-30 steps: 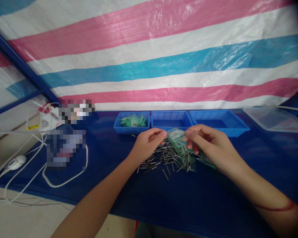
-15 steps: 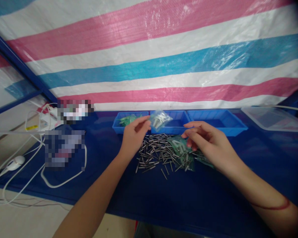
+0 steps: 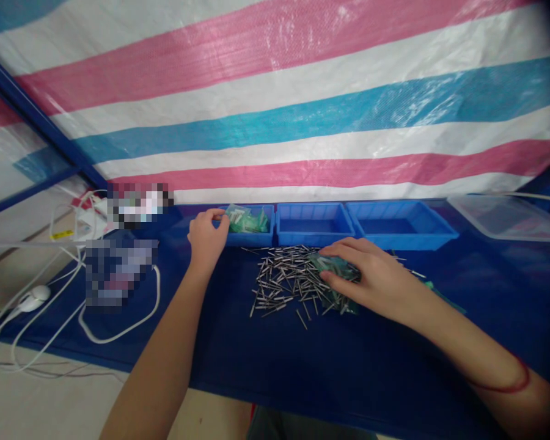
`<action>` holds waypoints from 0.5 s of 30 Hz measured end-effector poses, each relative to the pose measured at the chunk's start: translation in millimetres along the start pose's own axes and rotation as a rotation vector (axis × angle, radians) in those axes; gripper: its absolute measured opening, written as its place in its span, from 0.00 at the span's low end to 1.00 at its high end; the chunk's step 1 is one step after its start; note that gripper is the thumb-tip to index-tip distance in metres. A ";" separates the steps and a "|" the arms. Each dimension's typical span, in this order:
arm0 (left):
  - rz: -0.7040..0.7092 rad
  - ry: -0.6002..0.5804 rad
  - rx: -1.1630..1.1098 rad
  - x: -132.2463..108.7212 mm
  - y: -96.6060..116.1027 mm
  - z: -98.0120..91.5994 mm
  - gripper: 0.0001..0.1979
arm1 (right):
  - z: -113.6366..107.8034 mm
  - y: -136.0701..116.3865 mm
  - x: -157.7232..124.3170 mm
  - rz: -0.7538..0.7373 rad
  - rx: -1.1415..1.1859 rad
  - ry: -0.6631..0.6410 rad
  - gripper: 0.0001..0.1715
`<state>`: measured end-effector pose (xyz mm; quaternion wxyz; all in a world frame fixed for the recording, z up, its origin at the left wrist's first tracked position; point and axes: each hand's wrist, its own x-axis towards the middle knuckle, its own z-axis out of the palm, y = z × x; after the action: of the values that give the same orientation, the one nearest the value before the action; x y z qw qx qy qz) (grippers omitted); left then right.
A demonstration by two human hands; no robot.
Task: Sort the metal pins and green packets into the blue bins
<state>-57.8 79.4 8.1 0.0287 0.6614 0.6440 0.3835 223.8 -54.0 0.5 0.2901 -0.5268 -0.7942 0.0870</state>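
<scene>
My left hand [image 3: 208, 237] is at the left end of the left blue bin [image 3: 252, 239], its thumb and forefinger pinched on the edge of a small clear bag [image 3: 238, 216]. That bag lies on green bags [image 3: 255, 223] inside the bin. Over the pile of metal pins [image 3: 284, 275], my right hand [image 3: 366, 272] has its thumb and fingers apart, around a greenish plastic bag [image 3: 334, 265] that lies on the pins. The hand looks close to the bag or touching it, without a closed grip.
Two more blue bins, a middle one [image 3: 314, 236] and a right one [image 3: 403, 235], stand along the back of the blue table [image 3: 330, 366]. A clear plastic lid [image 3: 504, 220] lies at the back right. White cables [image 3: 96, 342] and blurred items are on the left.
My left hand has moved left with the clear bag, from in front of the middle bin to the left bin. My right hand has come down and left onto the greenish bag on the pins.
</scene>
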 end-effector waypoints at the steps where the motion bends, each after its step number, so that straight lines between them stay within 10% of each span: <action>1: 0.016 0.025 0.069 -2.2 2.9 -0.7 0.13 | 2.4 0.6 -0.2 -0.056 -0.070 -0.015 0.18; 15: 0.584 0.023 -0.120 -44.1 55.0 1.8 0.07 | 5.4 1.0 -1.1 -0.096 -0.204 -0.094 0.19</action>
<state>-5.8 32.4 15.4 -0.0514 0.8114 0.4028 0.4203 221.9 -53.6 -4.8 0.2014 -0.5101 -0.8360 0.0164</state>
